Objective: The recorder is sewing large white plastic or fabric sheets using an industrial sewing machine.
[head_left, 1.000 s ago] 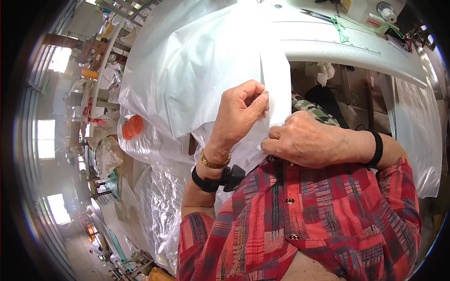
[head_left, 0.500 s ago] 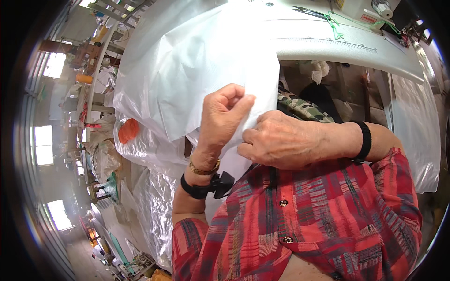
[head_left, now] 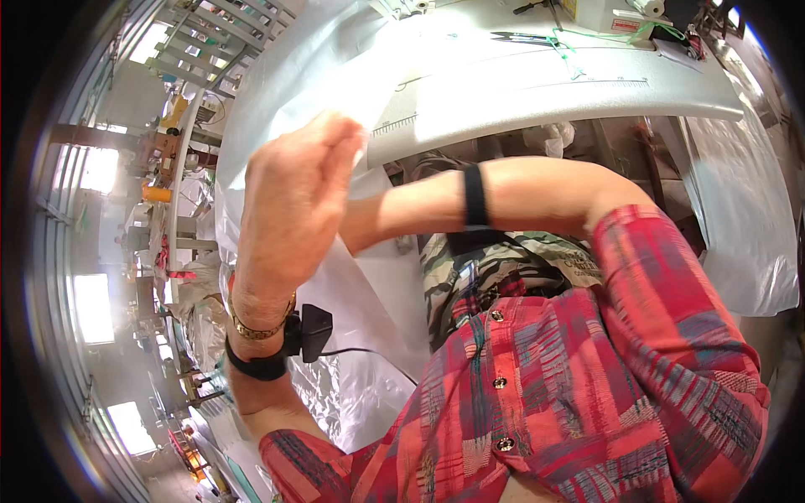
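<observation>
A thin white sheet (head_left: pixel 272 105) drapes over the left part of the work table and hangs off its near edge. My left hand (head_left: pixel 289 205) is raised over it, slightly smeared by motion, its fingers closed together with a bit of white sheet at the fingertips. My right forearm crosses in front of me toward the left. Of my right hand (head_left: pixel 360 225) only the wrist end shows; its fingers are hidden behind my left hand. Below the hands the sheet falls in folds beside my lap.
The pale table (head_left: pixel 537 88) has a ruler scale along its near edge. Thread snips (head_left: pixel 524 38) with green cord lie at the back, near a white machine body (head_left: pixel 599 15). Clear plastic (head_left: pixel 742 210) hangs at the right. Cluttered benches stand at the far left.
Both hands have moved left, and my left hand has risen nearer. My right arm now reaches across behind it. The sheet has shifted left, baring more of the table and ruler.
</observation>
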Tool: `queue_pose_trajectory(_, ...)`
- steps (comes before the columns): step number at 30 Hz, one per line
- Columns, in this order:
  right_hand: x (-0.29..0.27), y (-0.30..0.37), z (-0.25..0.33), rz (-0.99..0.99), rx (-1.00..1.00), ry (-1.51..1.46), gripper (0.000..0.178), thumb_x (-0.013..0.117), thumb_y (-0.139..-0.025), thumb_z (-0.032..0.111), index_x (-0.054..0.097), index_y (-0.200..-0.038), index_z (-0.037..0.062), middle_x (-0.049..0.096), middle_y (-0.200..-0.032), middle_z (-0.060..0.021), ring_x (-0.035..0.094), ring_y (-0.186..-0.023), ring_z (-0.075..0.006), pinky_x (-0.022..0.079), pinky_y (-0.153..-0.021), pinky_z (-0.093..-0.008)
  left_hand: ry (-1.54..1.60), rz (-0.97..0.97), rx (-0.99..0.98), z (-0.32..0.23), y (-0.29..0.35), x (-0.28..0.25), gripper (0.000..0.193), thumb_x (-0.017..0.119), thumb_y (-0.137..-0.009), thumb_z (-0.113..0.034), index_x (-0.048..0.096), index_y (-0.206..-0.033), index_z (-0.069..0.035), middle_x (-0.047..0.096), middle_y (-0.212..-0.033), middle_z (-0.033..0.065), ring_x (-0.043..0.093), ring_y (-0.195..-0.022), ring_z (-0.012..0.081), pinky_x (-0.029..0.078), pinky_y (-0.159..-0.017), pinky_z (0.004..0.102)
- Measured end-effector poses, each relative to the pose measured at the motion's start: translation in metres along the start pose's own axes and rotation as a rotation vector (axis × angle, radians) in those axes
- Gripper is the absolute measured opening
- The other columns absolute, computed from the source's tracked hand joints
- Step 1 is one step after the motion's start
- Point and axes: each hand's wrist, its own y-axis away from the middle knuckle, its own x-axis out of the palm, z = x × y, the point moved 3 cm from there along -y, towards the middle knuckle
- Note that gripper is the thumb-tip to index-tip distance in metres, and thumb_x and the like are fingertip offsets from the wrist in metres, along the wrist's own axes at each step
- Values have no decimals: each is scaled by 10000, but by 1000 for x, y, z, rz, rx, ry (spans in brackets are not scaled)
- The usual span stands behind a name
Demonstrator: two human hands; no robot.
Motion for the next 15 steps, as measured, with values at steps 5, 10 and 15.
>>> queue_pose_trajectory(5, 52, 1, -114, 186, -57, 271, 222, 597, -902, 169, 628, -1045, 2, 647, -1079, -193, 599, -1003, -253, 465, -890, -376, -559, 255, 403, -18, 5, 28, 85, 595, -832, -49, 605, -910, -17, 617, -750, 113, 606, -683, 256, 476, -738, 334)
queue_pose_trajectory(10, 13, 114, -27, 424, 220, 391, 304, 626, -892, 226, 615, -1078, -15, 636, -1082, -224, 600, -1041, -303, 469, -907, -404, -429, 273, 251, 26, 68, 97, 86, 592, -810, -57, 587, -893, -31, 599, -709, 117, 592, -672, 307, 453, -753, 385)
queue_pose_trajectory(15, -78, 126, 42, 751, 670, 636, 278, 558, -864, 234, 680, -853, -15, 676, -799, -225, 672, -793, -405, 531, -713, -477, -285, -108, -8, 52, 103, 134, 85, 593, -940, -93, 607, -897, -22, 552, -612, 93, 559, -564, 226, 420, -646, 361)
